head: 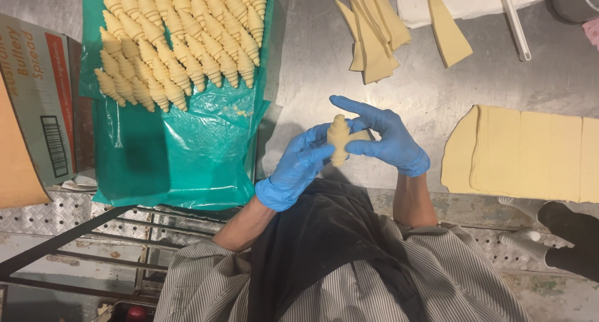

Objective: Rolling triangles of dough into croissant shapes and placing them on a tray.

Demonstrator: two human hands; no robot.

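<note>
Holding a pale rolled croissant-shaped dough piece (339, 139) between both blue-gloved hands, left hand (301, 166) and right hand (385, 136) fingers curled round it, right of the green plastic sheet (187, 153).

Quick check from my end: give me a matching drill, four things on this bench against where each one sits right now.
Things:
1. rolled croissant
2. rows of shaped croissants
3. dough triangles
4. flat dough sheet

Places:
A. far side of the steel bench, stacked loosely
B. on the green plastic liner
C. between the left hand and right hand
D. bench's right side, scored into strips

Pairs: 1-C, 2-B, 3-A, 4-D
</note>
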